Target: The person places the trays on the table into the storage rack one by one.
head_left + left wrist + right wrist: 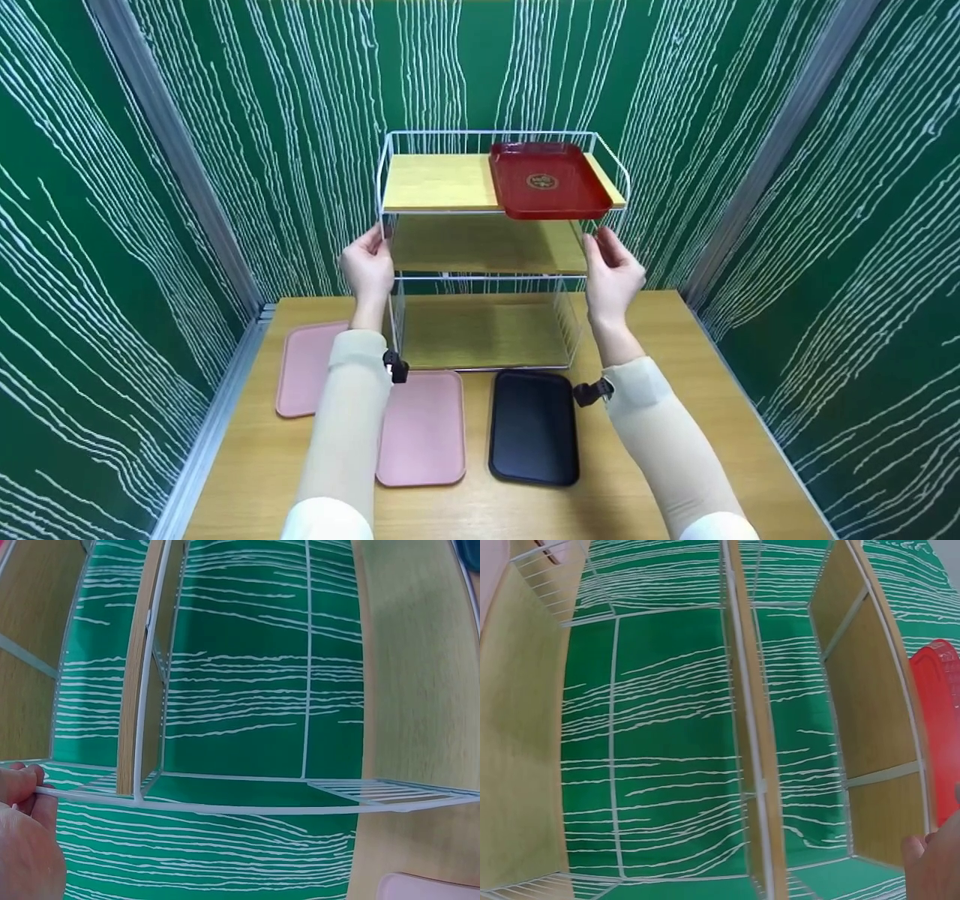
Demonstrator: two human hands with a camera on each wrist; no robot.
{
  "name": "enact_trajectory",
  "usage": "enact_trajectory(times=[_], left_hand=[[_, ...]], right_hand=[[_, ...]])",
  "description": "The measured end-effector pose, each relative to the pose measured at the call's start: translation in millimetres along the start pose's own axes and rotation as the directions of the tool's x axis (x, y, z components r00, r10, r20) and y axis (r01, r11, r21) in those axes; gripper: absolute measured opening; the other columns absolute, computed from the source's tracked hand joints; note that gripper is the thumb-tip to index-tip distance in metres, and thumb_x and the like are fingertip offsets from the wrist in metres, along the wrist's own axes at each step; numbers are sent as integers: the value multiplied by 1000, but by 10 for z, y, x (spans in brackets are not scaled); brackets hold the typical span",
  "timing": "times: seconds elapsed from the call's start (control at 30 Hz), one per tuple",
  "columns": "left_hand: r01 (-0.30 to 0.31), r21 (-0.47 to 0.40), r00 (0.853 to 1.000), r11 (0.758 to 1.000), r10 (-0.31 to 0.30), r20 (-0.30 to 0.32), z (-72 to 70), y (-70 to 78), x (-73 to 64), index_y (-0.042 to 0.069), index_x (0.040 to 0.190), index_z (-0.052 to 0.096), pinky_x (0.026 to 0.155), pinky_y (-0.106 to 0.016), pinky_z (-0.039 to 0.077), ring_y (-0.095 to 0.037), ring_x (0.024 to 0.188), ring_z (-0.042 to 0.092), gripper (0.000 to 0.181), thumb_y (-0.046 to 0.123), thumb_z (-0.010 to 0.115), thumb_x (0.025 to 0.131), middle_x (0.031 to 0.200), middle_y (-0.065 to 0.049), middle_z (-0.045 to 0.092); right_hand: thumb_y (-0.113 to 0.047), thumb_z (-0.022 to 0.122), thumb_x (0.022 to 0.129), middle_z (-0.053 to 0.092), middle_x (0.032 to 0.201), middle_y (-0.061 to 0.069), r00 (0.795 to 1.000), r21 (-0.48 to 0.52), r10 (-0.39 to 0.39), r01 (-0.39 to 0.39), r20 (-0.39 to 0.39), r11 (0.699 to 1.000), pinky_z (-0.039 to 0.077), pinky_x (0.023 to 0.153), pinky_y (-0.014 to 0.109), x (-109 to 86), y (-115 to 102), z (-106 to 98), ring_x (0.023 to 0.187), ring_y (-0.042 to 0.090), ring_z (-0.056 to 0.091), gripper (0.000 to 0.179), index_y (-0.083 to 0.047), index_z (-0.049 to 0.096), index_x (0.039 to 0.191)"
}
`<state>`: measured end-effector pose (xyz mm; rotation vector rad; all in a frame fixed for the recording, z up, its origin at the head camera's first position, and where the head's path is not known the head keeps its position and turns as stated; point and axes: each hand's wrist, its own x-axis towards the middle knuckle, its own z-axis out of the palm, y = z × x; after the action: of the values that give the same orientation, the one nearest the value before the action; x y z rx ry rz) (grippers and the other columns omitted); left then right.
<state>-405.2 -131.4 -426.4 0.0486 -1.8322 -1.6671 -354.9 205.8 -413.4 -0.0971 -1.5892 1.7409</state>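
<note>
White-framed, the wire rack (480, 244) stands on the worktop (247, 465) in the head view, left hand (367, 266) and right hand (613, 281) pinching its sides, red tray (551, 191) on top. From the left wrist I see fingers (18, 784) clamped on its upright; the right wrist view crops that grip.

Bright, even light seems to fall from above: the top shelf (439, 180) is well lit, the lower shelves (487, 247) duller. Soft shadow darkens the bench (660, 330) by the right sleeve (671, 435). The head view is fairly crisp; both wrist views look hazier, with lens distortion bowing the rack's rail (225, 808).
</note>
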Motion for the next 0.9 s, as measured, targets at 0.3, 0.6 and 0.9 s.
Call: enact_trajectory(times=[0.3,0.6,0.9], left_hand=[[-13,11,1000,1000,13,-2,-16,-27,-4,-2,129,75,100,-31,60,-29,117,74,31,-10,66,100,125,-17,75],[-36,-29,999,999,36,1,-12,-46,-5,-4,126,75,99,-32,60,-30,115,75,29,-11,67,99,122,-18,76],[-21,17,1000,1000,21,5,-14,-20,-20,-1,129,75,99,-33,60,-30,116,75,34,-12,66,99,125,-17,75]], right_hand=[[-4,75,99,71,132,25,987,-77,65,-54,147,996,58,94,20,-316,57,-256,104,12,71,37,8,69,134],[-1,74,99,70,128,30,951,-157,169,-131,260,979,59,86,16,-534,386,-533,97,3,71,35,12,69,131],[-7,75,100,71,131,27,882,-257,278,-187,382,948,57,87,15,-638,1182,-840,105,8,70,35,9,70,132]])
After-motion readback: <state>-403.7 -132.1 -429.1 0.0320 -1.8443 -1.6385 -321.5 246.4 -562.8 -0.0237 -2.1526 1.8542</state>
